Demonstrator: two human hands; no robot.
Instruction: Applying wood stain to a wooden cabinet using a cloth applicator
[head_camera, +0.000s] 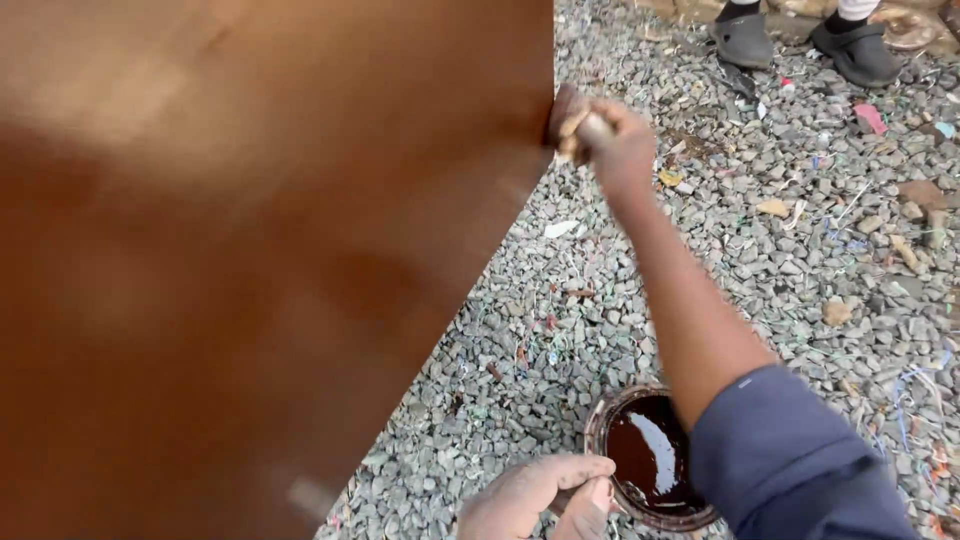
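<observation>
A large brown panel (250, 250) fills the left half of the view; its surface is a uniform reddish brown with a slight sheen, and its right edge runs diagonally from the upper centre down toward the lower left. Beneath and beside it lies a bed of grey gravel (800, 250), strewn with small scraps of coloured debris and a few tan stone fragments. At the top edge, two dark clogs (800, 45) worn over dark socks belong to another person standing on the gravel, well apart from the work. The person's right arm, in a blue rolled sleeve (790, 460), extends up from the lower right across the gravel. Below it stands a round tin (650, 460) with a stained rim; it holds a dark brown glossy liquid that reflects a bright streak of light, and the sleeve covers part of its right side. The left hand (535, 495) rests at the lower edge of the view, touching the tin's left rim with the fingers curled around it; the grip is partly cut off by the frame. The right hand (620, 140) is closed in a fist around a brush (572, 125), whose pale handle shows between the fingers and whose brown-stained head touches the right edge of the panel near the top.
</observation>
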